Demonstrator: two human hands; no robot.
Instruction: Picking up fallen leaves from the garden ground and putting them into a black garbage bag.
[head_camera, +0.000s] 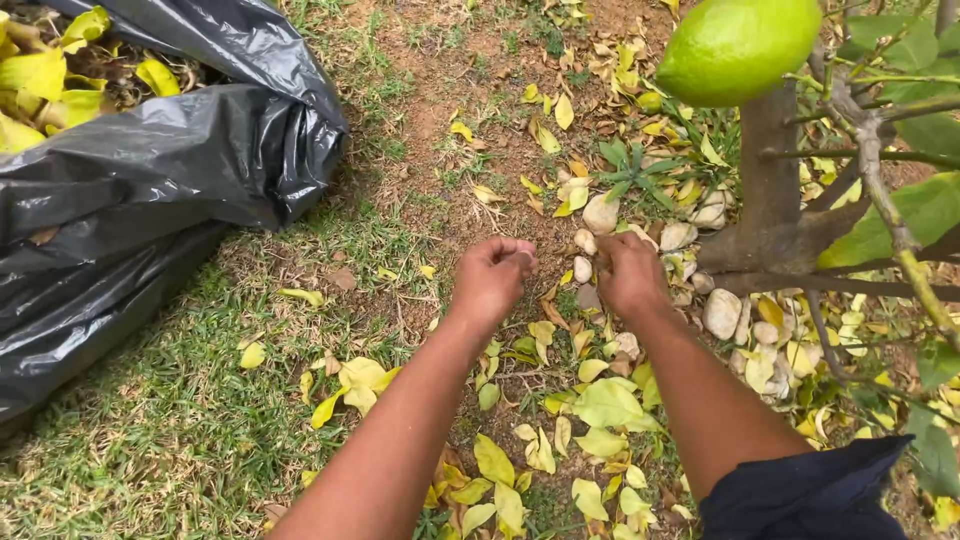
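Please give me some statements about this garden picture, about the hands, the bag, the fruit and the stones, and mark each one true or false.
1. The black plastic bag lies on the left and has yellow leaves inside. True.
2. The left hand rests flat and open on the grass. False: its fingers are curled closed above the ground.
3. A green round fruit hangs on the small tree, near the trunk. True.
4. The right hand grips the tree trunk. False: it reaches down to the fallen leaves and pale stones beside the trunk.
5. The ground around the hands is covered with snow. False: it shows soil, grass and fallen yellow leaves.
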